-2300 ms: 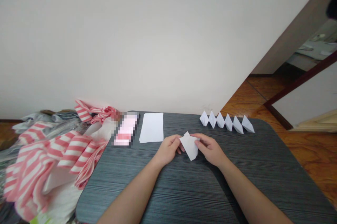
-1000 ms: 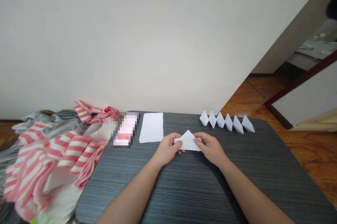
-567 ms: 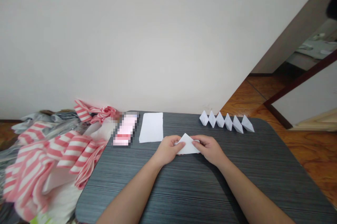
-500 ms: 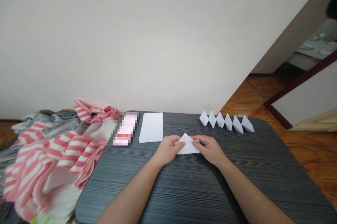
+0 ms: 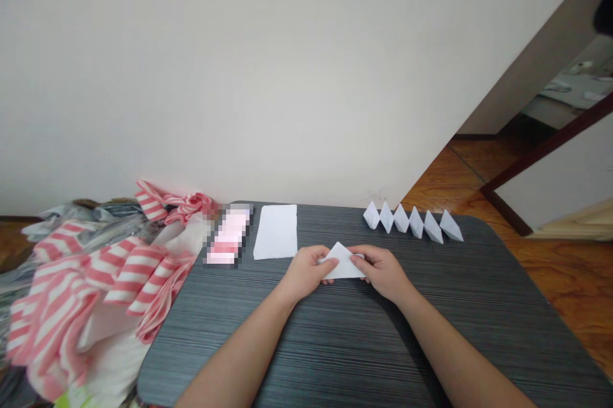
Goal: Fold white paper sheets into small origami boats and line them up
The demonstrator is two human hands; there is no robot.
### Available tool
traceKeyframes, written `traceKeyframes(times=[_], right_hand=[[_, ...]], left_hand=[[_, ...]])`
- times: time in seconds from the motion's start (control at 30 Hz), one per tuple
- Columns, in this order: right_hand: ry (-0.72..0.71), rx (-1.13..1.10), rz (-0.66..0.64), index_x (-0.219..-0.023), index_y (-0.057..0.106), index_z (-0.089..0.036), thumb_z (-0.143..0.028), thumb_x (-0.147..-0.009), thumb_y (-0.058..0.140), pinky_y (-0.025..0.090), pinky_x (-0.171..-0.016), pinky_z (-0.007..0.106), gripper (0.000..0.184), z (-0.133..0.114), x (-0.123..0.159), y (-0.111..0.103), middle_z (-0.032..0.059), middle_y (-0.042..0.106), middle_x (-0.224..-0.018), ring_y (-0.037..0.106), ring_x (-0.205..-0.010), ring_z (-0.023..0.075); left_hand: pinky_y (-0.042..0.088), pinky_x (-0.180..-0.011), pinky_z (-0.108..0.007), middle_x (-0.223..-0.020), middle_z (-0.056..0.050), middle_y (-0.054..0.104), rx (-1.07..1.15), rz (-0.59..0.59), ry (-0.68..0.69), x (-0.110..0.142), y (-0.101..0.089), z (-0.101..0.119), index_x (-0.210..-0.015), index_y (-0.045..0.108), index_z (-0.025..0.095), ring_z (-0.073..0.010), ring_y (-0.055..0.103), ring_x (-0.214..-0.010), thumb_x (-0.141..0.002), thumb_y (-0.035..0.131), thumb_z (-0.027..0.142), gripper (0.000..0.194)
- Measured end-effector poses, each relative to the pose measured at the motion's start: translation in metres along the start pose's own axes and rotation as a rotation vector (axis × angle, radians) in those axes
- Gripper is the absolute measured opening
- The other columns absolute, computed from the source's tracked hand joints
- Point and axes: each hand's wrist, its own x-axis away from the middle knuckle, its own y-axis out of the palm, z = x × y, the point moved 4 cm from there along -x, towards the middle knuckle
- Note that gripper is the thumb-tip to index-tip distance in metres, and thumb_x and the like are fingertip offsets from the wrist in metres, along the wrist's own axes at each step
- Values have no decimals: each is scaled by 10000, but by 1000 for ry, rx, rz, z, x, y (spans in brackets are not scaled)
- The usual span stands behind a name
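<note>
Between my two hands is a white folded paper [image 5: 341,265], its point facing away from me and its long edge towards me. My left hand [image 5: 309,271] grips its left side, thumb on top and fingers underneath. On the right side, my right hand [image 5: 382,272] pinches it the same way. A stack of white paper sheets [image 5: 276,232] lies beyond my left hand. Past my right hand, several folded paper boats [image 5: 416,223] stand in a row near the table's far edge.
The dark wood-grained table [image 5: 330,344] meets a pale wall [image 5: 287,76] at its far side. A pixelated pink-and-white rectangle [image 5: 230,232] is at its left. Red-and-white striped cloth [image 5: 115,271] is heaped beside the table. Wooden floor [image 5: 569,267] shows on the right.
Hardly anything differs. Both hands keep their hold on the folded paper, and the whole view has shifted very slightly.
</note>
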Motion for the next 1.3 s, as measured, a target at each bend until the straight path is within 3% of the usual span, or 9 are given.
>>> traceKeyframes(times=[0.3,0.47,0.57,0.67,0.8,1.07,1.3], right_hand=[[-12,-30,-55,-1044,662,-196,-327,-847,530,439,-458,222,271,1,0,4,37,654,-768,545,-520,117],[-53,-75,9,-1165,588,-177,-307,-923,385,448,-487,233,342,4,3,-3,6,582,-558,529,-481,121],[-175,-53,37,-1142,607,-212,-277,-919,387,494,-585,275,321,-2,3,-9,66,655,-810,583,-607,139],[-303,27,-11,-1105,635,-250,-230,-909,400,496,-771,345,308,-10,3,-11,92,590,-1136,604,-877,185],[-414,139,-126,-1133,626,-264,-176,-879,456,423,-925,377,319,-12,2,-7,81,529,-1224,521,-1097,215],[-411,172,-164,-1091,655,-265,-226,-843,565,455,-878,332,267,-8,2,-5,75,563,-1165,565,-1011,194],[-355,179,-156,-1018,690,-246,-250,-862,533,469,-817,328,221,-9,2,-6,73,614,-1059,591,-933,197]], left_hand=[[427,-427,-194,-657,-23,609,-15,-5,10,0,0,0,-880,596,133,-113,561,-503,-796,541,394,279],[395,-377,-177,-640,-12,595,21,48,-19,-3,-4,-7,-905,575,144,-101,542,-460,-795,537,416,296],[391,-366,-171,-628,-4,585,50,67,-32,-4,-5,-8,-886,563,145,-90,527,-439,-788,543,426,298],[380,-353,-162,-623,3,572,65,74,-37,-5,-6,-8,-855,552,145,-81,516,-425,-786,543,436,300],[366,-349,-152,-627,6,562,66,73,-31,-4,-5,-6,-861,552,142,-70,504,-419,-788,543,434,300],[367,-353,-160,-628,-3,579,50,52,-31,-2,-5,-4,-893,564,139,-83,519,-429,-792,538,424,303],[420,-423,-191,-641,-18,605,58,23,0,-1,-2,-2,-891,582,138,-107,555,-493,-789,545,410,293]])
